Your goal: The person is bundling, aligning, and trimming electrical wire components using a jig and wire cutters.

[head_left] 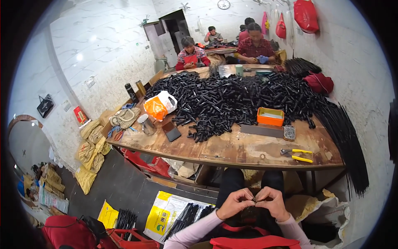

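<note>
My left hand (234,203) and my right hand (271,202) meet over my lap, below the wooden table's front edge (232,159). Both pinch a small dark part (254,200) between the fingertips; its shape is too small to make out. A big heap of short black tubes (232,99) covers the table's middle and far side. Yellow-handled pliers (296,154) lie on the table's near right corner, beyond my hands.
An orange box (270,116), a dark flat strip (262,130), a phone (171,131), a metal cup (146,124) and an orange-white bag (159,106) lie on the table. Long black rods (346,137) hang off its right side. Sacks line the left wall. Several people work at the far tables.
</note>
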Action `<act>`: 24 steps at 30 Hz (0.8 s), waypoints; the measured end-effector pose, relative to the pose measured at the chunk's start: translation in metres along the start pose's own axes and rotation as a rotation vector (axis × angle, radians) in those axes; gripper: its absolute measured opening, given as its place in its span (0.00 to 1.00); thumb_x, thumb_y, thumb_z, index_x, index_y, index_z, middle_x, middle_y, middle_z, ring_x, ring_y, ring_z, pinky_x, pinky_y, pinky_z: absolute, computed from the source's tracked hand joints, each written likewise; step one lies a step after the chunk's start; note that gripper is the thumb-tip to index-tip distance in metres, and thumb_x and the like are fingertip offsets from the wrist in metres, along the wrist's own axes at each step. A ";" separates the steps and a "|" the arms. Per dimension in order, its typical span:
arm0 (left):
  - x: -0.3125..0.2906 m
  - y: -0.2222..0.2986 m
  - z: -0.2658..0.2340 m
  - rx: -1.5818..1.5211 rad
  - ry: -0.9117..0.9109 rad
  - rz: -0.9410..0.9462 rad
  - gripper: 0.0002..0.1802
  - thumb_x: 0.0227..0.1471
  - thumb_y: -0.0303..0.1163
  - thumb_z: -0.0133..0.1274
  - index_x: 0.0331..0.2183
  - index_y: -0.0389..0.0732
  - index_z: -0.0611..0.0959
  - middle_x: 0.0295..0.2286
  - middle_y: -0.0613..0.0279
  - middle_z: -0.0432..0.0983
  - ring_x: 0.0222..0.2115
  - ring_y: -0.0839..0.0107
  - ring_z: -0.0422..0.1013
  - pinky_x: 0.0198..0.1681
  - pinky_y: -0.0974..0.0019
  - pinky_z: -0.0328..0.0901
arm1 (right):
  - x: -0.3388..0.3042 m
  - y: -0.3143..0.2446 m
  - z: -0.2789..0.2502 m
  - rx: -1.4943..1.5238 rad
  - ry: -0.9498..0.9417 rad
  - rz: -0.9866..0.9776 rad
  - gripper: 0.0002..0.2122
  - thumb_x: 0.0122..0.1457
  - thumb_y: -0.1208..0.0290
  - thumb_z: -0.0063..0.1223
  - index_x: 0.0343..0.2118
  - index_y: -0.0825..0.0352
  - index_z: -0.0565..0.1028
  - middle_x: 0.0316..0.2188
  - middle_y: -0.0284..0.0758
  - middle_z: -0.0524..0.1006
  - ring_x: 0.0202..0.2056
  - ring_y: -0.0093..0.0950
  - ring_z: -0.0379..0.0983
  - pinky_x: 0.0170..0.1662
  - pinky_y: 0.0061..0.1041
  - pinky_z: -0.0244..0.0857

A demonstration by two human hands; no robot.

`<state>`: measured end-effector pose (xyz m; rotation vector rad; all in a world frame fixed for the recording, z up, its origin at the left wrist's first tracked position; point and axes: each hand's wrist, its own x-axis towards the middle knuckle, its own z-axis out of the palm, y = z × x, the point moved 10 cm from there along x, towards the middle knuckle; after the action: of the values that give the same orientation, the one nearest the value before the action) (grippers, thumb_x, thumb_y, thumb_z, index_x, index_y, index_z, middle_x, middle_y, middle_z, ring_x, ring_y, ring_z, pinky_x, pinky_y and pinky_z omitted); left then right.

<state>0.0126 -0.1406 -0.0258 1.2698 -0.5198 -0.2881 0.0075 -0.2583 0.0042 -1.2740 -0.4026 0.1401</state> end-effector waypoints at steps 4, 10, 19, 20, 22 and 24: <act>0.016 0.039 0.021 -0.024 -0.153 0.020 0.08 0.50 0.23 0.60 0.27 0.35 0.76 0.29 0.63 0.72 0.32 0.76 0.69 0.37 0.73 0.64 | 0.005 -0.032 0.011 0.267 -0.166 -0.158 0.10 0.43 0.88 0.64 0.25 0.70 0.74 0.27 0.37 0.76 0.32 0.27 0.74 0.38 0.24 0.69; 0.000 0.038 0.050 -0.444 -0.241 -0.048 0.08 0.51 0.23 0.57 0.26 0.38 0.73 0.28 0.61 0.70 0.31 0.71 0.72 0.36 0.70 0.67 | -0.013 -0.034 0.027 0.555 -0.254 -0.126 0.11 0.41 0.90 0.63 0.23 0.69 0.73 0.26 0.38 0.75 0.31 0.32 0.74 0.36 0.30 0.72; 0.033 0.057 0.004 0.041 0.278 0.037 0.06 0.51 0.20 0.51 0.25 0.39 0.71 0.23 0.66 0.70 0.25 0.75 0.71 0.32 0.73 0.65 | 0.024 -0.053 -0.026 -0.257 0.223 -0.175 0.07 0.45 0.82 0.54 0.21 0.66 0.67 0.23 0.29 0.68 0.28 0.20 0.64 0.33 0.20 0.61; 0.036 0.061 -0.002 0.112 0.297 0.066 0.05 0.53 0.22 0.53 0.28 0.38 0.72 0.24 0.64 0.74 0.27 0.74 0.72 0.34 0.72 0.67 | 0.029 -0.043 -0.034 -0.192 0.203 -0.084 0.05 0.49 0.82 0.53 0.23 0.67 0.69 0.24 0.30 0.71 0.29 0.20 0.67 0.35 0.20 0.62; 0.046 0.065 0.000 -0.081 0.194 0.082 0.10 0.51 0.22 0.60 0.34 0.36 0.74 0.31 0.59 0.79 0.32 0.74 0.75 0.39 0.71 0.69 | 0.045 -0.040 -0.031 -0.043 0.173 -0.014 0.04 0.51 0.83 0.54 0.25 0.67 0.71 0.26 0.32 0.73 0.31 0.20 0.69 0.36 0.21 0.63; 0.046 0.037 -0.006 -0.005 0.169 -0.015 0.09 0.50 0.21 0.60 0.34 0.34 0.76 0.31 0.62 0.80 0.31 0.78 0.75 0.37 0.75 0.68 | 0.041 -0.024 -0.037 0.004 0.159 0.002 0.05 0.51 0.83 0.54 0.26 0.67 0.71 0.27 0.32 0.74 0.31 0.21 0.70 0.37 0.21 0.64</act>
<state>0.0523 -0.1470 0.0184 1.2804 -0.3644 -0.1924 0.0565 -0.2854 0.0274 -1.2715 -0.2641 0.0414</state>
